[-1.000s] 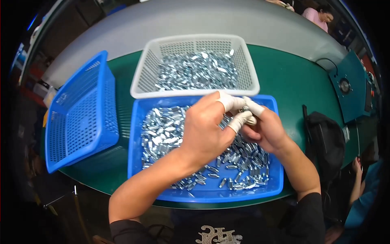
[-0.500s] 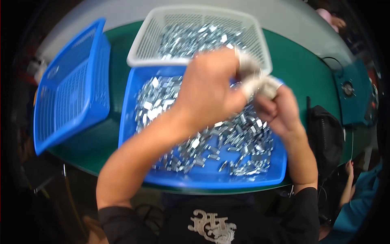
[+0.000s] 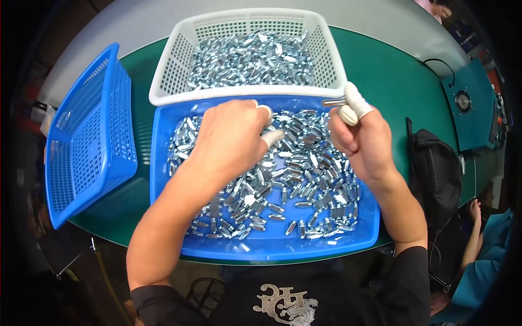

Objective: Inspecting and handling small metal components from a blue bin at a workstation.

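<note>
My right hand (image 3: 367, 136) is raised over the right rim of the blue tray (image 3: 272, 251). Its thumb and forefinger, in white finger covers, pinch a slim metal rod (image 3: 333, 102) that points left; its far end in the grip is hidden. Above the tray's middle, my left hand (image 3: 225, 133) is held with white-covered thumb and forefinger apart, and no object shows between them. Beneath it, many small silver elongated metal pieces (image 3: 293, 168) with narrower ends fill the tray. Others like them (image 3: 250, 60) lie heaped in the white basket (image 3: 163, 87) behind.
An empty-looking blue basket (image 3: 89, 146) stands tilted at the left on the green table (image 3: 375, 65). At the right are a black bag (image 3: 432, 179) and a green device with a fan (image 3: 463, 100). Another person's teal sleeve (image 3: 486, 266) shows at lower right.
My hands were together at the tray's upper right. They have since parted: my left hand has moved left and down over the pieces, while my right stays near the rim.
</note>
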Demonstrator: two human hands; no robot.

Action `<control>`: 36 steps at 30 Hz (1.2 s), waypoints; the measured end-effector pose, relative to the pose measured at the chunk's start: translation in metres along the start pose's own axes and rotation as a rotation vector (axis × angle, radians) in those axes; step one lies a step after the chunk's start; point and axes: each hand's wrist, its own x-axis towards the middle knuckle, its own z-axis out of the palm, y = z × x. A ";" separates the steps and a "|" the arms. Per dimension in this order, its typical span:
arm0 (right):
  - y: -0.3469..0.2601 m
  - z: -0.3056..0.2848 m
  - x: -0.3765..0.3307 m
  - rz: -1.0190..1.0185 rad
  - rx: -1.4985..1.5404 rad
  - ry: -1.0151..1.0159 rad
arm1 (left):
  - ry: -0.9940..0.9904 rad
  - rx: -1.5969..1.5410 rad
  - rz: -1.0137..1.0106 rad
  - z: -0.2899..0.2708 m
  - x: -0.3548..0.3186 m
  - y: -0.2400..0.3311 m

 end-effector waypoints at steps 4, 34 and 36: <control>-0.001 -0.001 -0.001 0.004 -0.029 -0.009 | -0.167 0.070 -0.092 0.003 0.000 0.005; 0.002 0.008 -0.021 -0.354 -0.308 -0.062 | 0.331 -1.293 -0.071 0.008 -0.011 0.041; -0.001 0.009 -0.022 -0.298 -0.282 -0.062 | 0.393 -1.081 -0.002 0.006 -0.012 0.039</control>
